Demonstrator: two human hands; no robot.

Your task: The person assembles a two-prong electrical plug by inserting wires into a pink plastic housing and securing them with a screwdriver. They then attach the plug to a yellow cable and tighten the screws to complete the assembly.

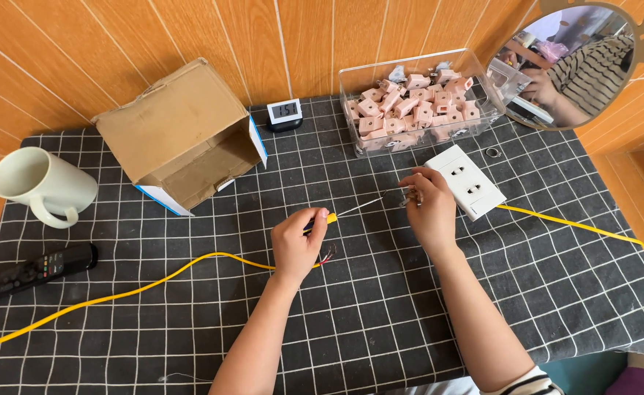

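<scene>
My left hand is pinching the yellow wire in a tight grip, just above the counter. My right hand is pulling a thin silver strand tight, beside the white socket.

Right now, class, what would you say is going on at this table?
A person's left hand pinches the end of a yellow cable, while the right hand pulls a thin bare wire out of it. A white socket plate lies beside the right hand, with a clear box of pink parts behind.
</scene>
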